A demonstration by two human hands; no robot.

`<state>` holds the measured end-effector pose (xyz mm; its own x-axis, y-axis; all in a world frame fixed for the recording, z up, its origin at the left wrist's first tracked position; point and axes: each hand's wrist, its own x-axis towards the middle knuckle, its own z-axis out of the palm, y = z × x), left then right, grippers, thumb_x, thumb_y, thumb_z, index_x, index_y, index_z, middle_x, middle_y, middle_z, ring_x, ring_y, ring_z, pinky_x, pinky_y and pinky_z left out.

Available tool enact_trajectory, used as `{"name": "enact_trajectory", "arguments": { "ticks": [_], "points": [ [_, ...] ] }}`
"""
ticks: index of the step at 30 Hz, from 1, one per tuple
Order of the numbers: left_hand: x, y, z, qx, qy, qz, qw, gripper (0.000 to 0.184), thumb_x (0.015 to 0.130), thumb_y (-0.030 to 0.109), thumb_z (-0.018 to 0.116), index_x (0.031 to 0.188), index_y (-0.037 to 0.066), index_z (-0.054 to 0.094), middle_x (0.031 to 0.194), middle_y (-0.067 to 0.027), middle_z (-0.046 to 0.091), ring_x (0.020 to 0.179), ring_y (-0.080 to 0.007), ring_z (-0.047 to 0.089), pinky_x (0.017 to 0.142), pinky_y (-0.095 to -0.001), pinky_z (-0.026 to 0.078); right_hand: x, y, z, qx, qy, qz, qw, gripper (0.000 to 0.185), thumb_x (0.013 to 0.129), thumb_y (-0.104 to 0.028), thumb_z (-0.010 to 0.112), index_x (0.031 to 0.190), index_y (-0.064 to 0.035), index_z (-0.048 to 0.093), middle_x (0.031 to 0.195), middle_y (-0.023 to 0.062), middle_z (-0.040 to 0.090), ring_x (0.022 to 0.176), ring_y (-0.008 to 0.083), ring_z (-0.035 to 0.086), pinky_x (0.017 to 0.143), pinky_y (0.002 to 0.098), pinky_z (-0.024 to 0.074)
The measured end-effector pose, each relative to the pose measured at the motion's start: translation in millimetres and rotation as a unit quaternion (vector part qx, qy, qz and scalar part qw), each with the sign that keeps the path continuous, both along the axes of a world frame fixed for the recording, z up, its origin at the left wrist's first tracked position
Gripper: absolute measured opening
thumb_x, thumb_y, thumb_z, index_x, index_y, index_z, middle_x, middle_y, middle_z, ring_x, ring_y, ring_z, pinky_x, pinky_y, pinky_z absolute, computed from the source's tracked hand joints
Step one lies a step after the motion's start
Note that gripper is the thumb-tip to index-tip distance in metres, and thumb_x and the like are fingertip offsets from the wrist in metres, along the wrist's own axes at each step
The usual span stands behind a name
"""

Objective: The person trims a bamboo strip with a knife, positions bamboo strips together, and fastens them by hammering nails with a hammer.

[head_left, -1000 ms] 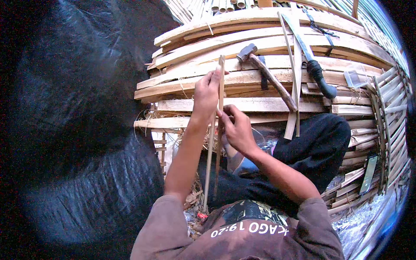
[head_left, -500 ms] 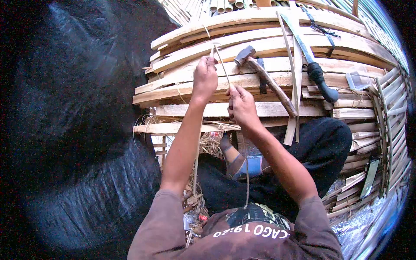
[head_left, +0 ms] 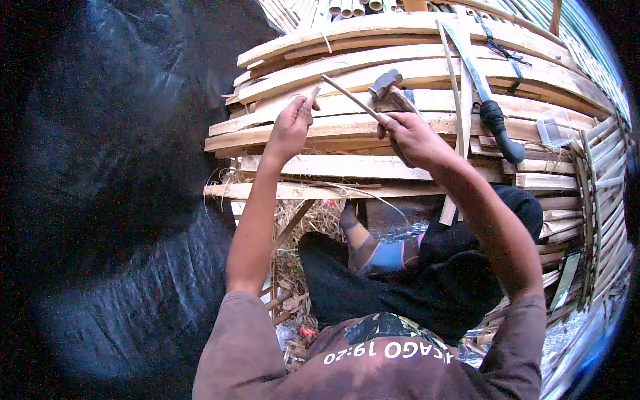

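Note:
My left hand (head_left: 291, 127) is closed on a thin light strip (head_left: 315, 93), whose end sticks up past the fingers. To its right, my right hand (head_left: 409, 138) is closed on another narrow wooden strip (head_left: 351, 97), which slants up and left from the fingers. The two strips are apart. Just beyond my right hand lies a hammer (head_left: 386, 83) on the wooden slats, its handle partly hidden by that hand. A long knife with a dark wrapped handle (head_left: 495, 120) rests farther right, beside two pale strips (head_left: 463, 100).
Light wooden slats (head_left: 320, 137) run across in front of me. A clear plastic box (head_left: 554, 131) and a phone (head_left: 565, 280) are on the right. Black sheeting (head_left: 133, 187) hangs at left. Shavings (head_left: 293, 247) lie below, near my bent leg (head_left: 427, 280).
The strips, together one second ago, are now apart. My left hand has moved left and down from half a second ago; my right hand has moved right and now covers part of the hammer handle.

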<state>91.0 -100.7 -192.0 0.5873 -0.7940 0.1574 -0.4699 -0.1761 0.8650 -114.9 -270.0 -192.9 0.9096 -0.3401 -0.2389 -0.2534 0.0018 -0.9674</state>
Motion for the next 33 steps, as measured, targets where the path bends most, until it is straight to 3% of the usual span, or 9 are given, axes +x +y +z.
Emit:
{"name": "enact_trajectory", "arguments": {
  "ticks": [6, 11, 13, 14, 15, 18, 23, 29, 33],
  "points": [
    [-15, 18, 3, -0.073, 0.135, 0.008, 0.988, 0.028, 0.105, 0.029, 0.043, 0.098, 0.006, 0.056, 0.063, 0.0089, 0.036, 0.054, -0.0011, 0.031, 0.048, -0.0192, 0.027, -28, 0, 13, -0.051, 0.005, 0.001, 0.999, 0.035, 0.105, -0.031, 0.043, 0.086, -0.0066, 0.058, 0.048, -0.0093, 0.033, 0.036, 0.0037, 0.029, 0.035, 0.0241, 0.0202],
    [-6, 6, -23, -0.084, 0.097, 0.025, 0.991, 0.031, 0.104, 0.031, 0.045, 0.097, 0.004, 0.058, 0.062, 0.0069, 0.039, 0.056, -0.0023, 0.036, 0.049, -0.0208, 0.031, -48, 6, -2, -0.018, -0.008, -0.018, 1.0, 0.034, 0.104, -0.031, 0.044, 0.087, -0.0057, 0.06, 0.055, -0.0085, 0.035, 0.046, 0.0036, 0.031, 0.042, 0.0236, 0.0233],
    [2, -5, -41, -0.019, -0.027, 0.038, 0.999, 0.033, 0.103, 0.032, 0.048, 0.099, 0.003, 0.062, 0.063, 0.0014, 0.046, 0.058, -0.0075, 0.044, 0.054, -0.0253, 0.038, -51, 8, -18, -0.136, 0.002, -0.032, 0.99, 0.034, 0.104, -0.031, 0.046, 0.088, -0.0059, 0.063, 0.057, -0.0076, 0.036, 0.05, 0.0043, 0.032, 0.044, 0.0239, 0.0259],
    [-3, -7, -39, 0.054, -0.114, 0.088, 0.988, 0.033, 0.1, 0.032, 0.051, 0.102, 0.003, 0.066, 0.07, -0.0087, 0.058, 0.065, -0.0196, 0.059, 0.063, -0.0332, 0.047, -48, 6, -42, -0.196, -0.051, -0.042, 0.978, 0.034, 0.104, -0.03, 0.046, 0.088, -0.006, 0.064, 0.058, -0.0073, 0.037, 0.051, 0.0045, 0.033, 0.046, 0.0238, 0.0277],
    [4, -14, -50, 0.048, -0.112, 0.086, 0.989, 0.033, 0.1, 0.032, 0.051, 0.102, 0.003, 0.066, 0.07, -0.0087, 0.058, 0.065, -0.0196, 0.059, 0.063, -0.0332, 0.047, -46, 5, -40, -0.145, 0.004, -0.029, 0.989, 0.036, 0.102, -0.032, 0.048, 0.092, -0.0009, 0.064, 0.062, 0.0021, 0.05, 0.062, 0.0116, 0.049, 0.058, 0.0313, 0.0407],
    [24, -31, -71, 0.058, -0.291, 0.066, 0.953, 0.03, 0.096, 0.034, 0.056, 0.106, 0.009, 0.07, 0.092, -0.0184, 0.066, 0.086, -0.0357, 0.066, 0.075, -0.043, 0.053, -37, 11, -20, 0.078, 0.029, -0.057, 0.995, 0.027, 0.103, -0.03, 0.046, 0.099, -0.005, 0.055, 0.059, -0.0018, 0.047, 0.05, 0.0076, 0.044, 0.045, 0.0245, 0.0341],
    [40, -51, -68, 0.124, -0.381, 0.054, 0.915, 0.023, 0.09, 0.033, 0.065, 0.106, 0.019, 0.073, 0.088, -0.0142, 0.064, 0.078, -0.0323, 0.065, 0.069, -0.0439, 0.053, 3, 15, -54, 0.11, -0.019, -0.129, 0.985, 0.03, 0.102, -0.029, 0.048, 0.087, -0.0042, 0.055, 0.057, -0.0007, 0.049, 0.046, 0.0085, 0.046, 0.04, 0.0278, 0.0348],
    [63, -48, -103, 0.082, -0.492, 0.071, 0.864, 0.026, 0.088, 0.032, 0.066, 0.113, 0.026, 0.07, 0.096, -0.004, 0.06, 0.093, -0.0264, 0.059, 0.073, -0.0433, 0.051, 43, 23, -106, 0.064, 0.05, -0.178, 0.981, 0.033, 0.1, -0.028, 0.05, 0.081, -0.002, 0.059, 0.058, 0.002, 0.053, 0.046, 0.01, 0.048, 0.042, 0.0311, 0.036],
    [51, -42, -108, 0.096, -0.448, 0.098, 0.884, 0.031, 0.09, 0.031, 0.063, 0.12, 0.021, 0.066, 0.107, -0.0058, 0.058, 0.1, -0.0281, 0.055, 0.081, -0.0455, 0.047, 44, 29, -114, -0.079, 0.071, -0.194, 0.975, 0.033, 0.099, -0.027, 0.048, 0.085, 0.0003, 0.062, 0.072, 0.0181, 0.064, 0.069, 0.0301, 0.065, 0.066, 0.0417, 0.0487]
  ]
}}
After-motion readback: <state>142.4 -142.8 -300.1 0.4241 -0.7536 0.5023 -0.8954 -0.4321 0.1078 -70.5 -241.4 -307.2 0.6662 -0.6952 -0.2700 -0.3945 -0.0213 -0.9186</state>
